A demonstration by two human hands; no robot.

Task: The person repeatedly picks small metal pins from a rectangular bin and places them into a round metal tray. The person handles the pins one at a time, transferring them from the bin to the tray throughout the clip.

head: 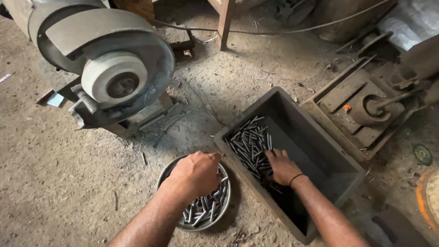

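Note:
A round metal bowl (225,201) sits on the dusty floor and holds several short metal rods (204,211). My left hand (195,173) hovers over the bowl with its fingers curled; what it holds, if anything, is hidden. To the right lies a dark grey rectangular bin (339,162) with a heap of the same metal rods (247,142) in its near-left end. My right hand (282,166), with a black band on the wrist, rests palm down on that heap, fingers spread among the rods.
A bench grinder with a large grey wheel (110,78) stands at the upper left. A wooden leg (224,23) and a cable (283,31) lie behind. A rusty metal fixture (361,107) sits right of the bin. An orange-rimmed object (427,196) is at the right edge.

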